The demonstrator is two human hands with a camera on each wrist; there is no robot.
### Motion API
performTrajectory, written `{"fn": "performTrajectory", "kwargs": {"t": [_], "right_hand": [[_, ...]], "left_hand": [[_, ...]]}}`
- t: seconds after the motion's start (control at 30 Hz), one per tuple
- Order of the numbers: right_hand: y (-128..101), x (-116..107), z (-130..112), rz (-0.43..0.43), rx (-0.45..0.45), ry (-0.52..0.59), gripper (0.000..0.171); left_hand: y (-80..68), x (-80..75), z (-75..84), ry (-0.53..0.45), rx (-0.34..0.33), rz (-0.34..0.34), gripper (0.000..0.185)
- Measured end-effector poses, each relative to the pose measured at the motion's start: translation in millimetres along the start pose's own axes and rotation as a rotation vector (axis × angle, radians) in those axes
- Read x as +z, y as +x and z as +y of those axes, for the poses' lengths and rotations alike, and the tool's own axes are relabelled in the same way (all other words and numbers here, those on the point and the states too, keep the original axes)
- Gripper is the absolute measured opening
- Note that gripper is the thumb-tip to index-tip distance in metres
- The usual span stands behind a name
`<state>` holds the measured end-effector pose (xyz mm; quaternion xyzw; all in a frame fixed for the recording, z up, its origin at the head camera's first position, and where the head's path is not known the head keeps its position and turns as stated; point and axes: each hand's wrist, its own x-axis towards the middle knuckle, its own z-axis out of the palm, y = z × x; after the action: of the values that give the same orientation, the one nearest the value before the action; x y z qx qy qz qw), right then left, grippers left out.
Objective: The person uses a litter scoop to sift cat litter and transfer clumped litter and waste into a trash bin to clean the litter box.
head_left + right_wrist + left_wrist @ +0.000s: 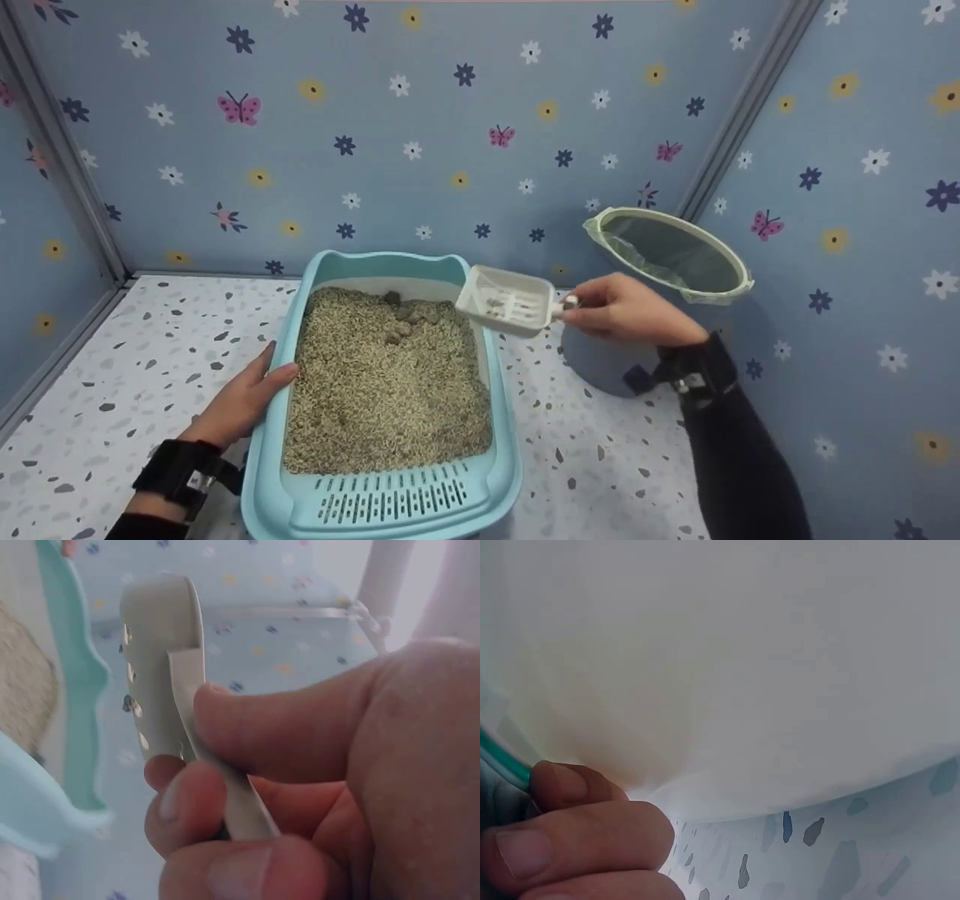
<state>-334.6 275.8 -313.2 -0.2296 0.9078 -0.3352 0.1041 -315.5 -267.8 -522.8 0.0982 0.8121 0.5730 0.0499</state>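
A light blue litter tray (504,420) full of beige litter (386,382) sits on the speckled floor. Dark clumps (405,311) lie near its far end. My right hand (626,309) pinches the handle of a white slotted scoop (506,301), held above the tray's far right corner with a few bits in it. In the right wrist view the fingers (247,765) wrap the scoop handle (180,682). My left hand (244,401) rests on the tray's left rim, thumb over the edge. The left wrist view shows its fingertips (577,840) against the pale tray wall (727,667).
A round bin (671,255) lined with a clear bag stands at the right, just beyond the scoop. Blue flowered walls (420,127) close in the back and both sides. Speckled floor (112,360) lies open left of the tray.
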Motion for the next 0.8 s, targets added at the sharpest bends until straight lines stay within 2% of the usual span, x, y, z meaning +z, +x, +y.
{"fn": "performTrajectory", "kwargs": {"t": [0.2, 0.37, 0.57, 0.63, 0.8], "right_hand": [[-26, -78, 4, 0.185, 0.141, -0.005, 0.037], [-35, -118, 25, 0.322, 0.261, -0.025, 0.039], [-33, -134, 55, 0.399, 0.32, -0.257, 0.044], [-33, -134, 61, 0.403, 0.327, -0.332, 0.046], [-28, -126, 69, 0.421, 0.328, -0.473, 0.038]], "left_hand": [[1.1, 0.4, -0.4, -0.014, 0.033, -0.019, 0.085], [1.8, 0.8, -1.4, -0.033, 0.044, -0.013, 0.085], [1.6, 1.3, -0.7, -0.04, 0.04, -0.003, 0.085], [1.0, 1.5, -0.9, -0.021, 0.033, 0.002, 0.086], [1.8, 0.8, -1.9, -0.017, 0.037, 0.003, 0.086]]}}
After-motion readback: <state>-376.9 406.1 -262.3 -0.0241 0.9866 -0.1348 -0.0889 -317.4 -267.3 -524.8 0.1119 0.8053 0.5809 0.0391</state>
